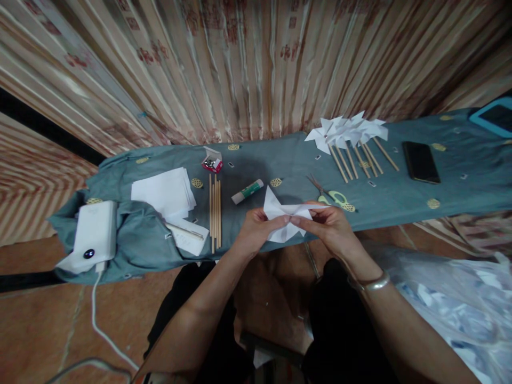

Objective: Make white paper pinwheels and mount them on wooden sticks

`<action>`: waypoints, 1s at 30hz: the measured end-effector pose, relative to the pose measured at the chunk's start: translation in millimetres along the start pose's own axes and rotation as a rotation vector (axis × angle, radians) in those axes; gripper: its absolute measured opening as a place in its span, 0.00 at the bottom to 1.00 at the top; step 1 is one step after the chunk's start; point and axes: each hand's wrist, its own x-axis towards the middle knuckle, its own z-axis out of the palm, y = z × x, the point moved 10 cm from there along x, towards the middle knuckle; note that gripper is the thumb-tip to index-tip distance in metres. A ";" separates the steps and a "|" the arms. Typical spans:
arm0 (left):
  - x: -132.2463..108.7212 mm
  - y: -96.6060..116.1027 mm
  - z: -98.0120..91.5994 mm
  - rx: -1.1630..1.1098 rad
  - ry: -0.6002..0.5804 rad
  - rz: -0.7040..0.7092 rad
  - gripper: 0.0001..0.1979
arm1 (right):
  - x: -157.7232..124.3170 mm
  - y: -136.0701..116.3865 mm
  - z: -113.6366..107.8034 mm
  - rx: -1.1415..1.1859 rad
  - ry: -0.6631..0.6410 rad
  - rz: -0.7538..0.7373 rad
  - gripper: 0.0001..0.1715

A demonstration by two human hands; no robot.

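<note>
Between my two hands is a white paper pinwheel, its blades folded inward, held over the near edge of the cloth-covered table. My left hand grips its left side, thumb pressed near the centre. From the right, my right hand pinches the paper, its thumb meeting the left one at the middle. Just beyond lie a glue stick and green-handled scissors. Wooden sticks rest left of my hands. Finished-looking pinwheels on sticks are grouped at the back right.
At left are paper sheets, a pen on a notepad, and a white power bank with a cable. A small box of metal pins stands open. A phone lies right; a plastic bag sits below.
</note>
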 end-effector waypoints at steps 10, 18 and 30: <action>-2.3 11.9 -4.4 0.175 0.018 0.107 0.20 | 1.8 2.9 -5.5 -0.032 0.030 -0.046 0.17; -4.2 16.9 -6.2 0.189 0.052 0.133 0.18 | 3.3 2.9 -4.7 -0.053 0.056 -0.023 0.17; -3.2 15.7 -6.5 0.134 0.062 0.116 0.19 | 1.7 8.1 -6.1 -0.018 0.079 0.024 0.18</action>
